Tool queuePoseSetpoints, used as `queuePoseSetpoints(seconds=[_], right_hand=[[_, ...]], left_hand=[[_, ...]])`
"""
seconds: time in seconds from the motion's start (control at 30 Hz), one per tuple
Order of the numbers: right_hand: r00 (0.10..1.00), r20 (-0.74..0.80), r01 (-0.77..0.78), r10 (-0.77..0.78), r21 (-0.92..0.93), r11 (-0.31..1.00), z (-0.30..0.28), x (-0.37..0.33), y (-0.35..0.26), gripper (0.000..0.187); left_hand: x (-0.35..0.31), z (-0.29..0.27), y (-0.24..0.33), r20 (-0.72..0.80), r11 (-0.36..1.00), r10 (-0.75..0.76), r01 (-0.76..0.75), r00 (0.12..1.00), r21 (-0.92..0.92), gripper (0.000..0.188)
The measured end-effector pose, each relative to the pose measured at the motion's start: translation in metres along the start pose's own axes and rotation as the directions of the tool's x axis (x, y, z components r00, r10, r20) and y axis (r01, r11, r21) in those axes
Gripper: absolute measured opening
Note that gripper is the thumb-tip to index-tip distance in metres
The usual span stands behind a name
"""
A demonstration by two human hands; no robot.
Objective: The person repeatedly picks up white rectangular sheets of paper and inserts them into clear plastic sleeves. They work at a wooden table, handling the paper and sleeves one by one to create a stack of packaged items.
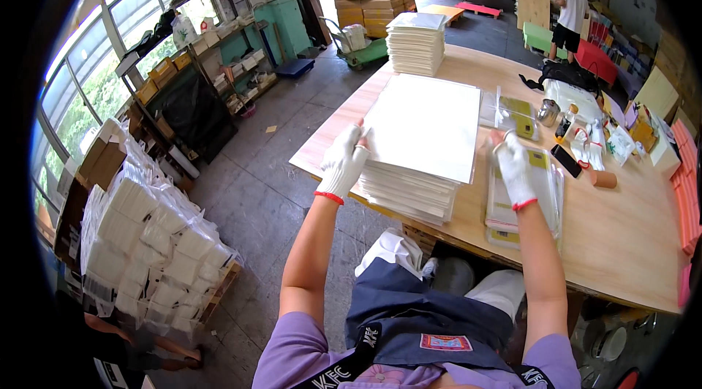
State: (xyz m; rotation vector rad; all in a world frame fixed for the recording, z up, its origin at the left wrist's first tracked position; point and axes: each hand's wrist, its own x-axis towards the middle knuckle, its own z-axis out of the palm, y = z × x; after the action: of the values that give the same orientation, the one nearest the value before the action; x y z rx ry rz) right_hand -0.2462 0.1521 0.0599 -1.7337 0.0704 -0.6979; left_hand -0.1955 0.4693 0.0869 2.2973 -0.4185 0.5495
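Observation:
A tall stack of white flat sheets or boards (424, 126) stands on the wooden table in front of me. My left hand (345, 161), in a white glove with a red cuff and bare fingertips, is at the left side of this stack, fingers extended along its edge. On the other side, my right hand (513, 166), gloved alike, is held apart from the stack with nothing visible in it. It hovers over clear plastic packets (552, 191) with yellow-green parts. More such packets (516, 115) lie farther back.
A second white stack (415, 42) stands at the table's far left corner. A phone (566, 161), a brown cylinder (603, 179) and a bottle (565, 123) lie or stand at right. A wrapped pallet (150, 243) is on the floor at left. Another person (571, 12) stands far off.

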Motion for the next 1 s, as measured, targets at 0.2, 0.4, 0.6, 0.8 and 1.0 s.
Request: queuePoseSetpoints(seconds=[0.2,0.4,0.6,0.8,1.0], right_hand=[[0.995,0.075,-0.068,0.069,-0.015,0.998,0.055,0.040,0.042,0.040],[0.977,0.113,-0.211,0.179,0.440,0.873,0.045,0.058,0.114,0.055],[0.778,0.274,-0.586,0.565,0.639,0.498,0.028,0.011,0.083,0.058],[0.618,0.508,-0.782,0.600,0.475,0.403,0.040,-0.032,0.096,0.040],[0.459,0.629,-0.886,0.628,0.274,0.373,0.030,-0.031,0.133,0.057]], left_hand=[[0.003,0.017,-0.034,0.110,0.911,-0.203,0.229,0.973,-0.343,0.046],[0.003,0.016,-0.004,0.213,0.869,-0.243,0.310,0.946,-0.386,0.045],[-0.068,0.048,-0.046,-0.253,0.296,-0.622,-0.076,0.742,-0.952,0.059],[-0.120,0.130,0.003,0.665,-0.535,-0.684,0.414,0.300,-0.737,0.072],[-0.117,0.156,0.012,0.643,-0.524,-0.659,0.376,0.390,-0.764,0.072]])
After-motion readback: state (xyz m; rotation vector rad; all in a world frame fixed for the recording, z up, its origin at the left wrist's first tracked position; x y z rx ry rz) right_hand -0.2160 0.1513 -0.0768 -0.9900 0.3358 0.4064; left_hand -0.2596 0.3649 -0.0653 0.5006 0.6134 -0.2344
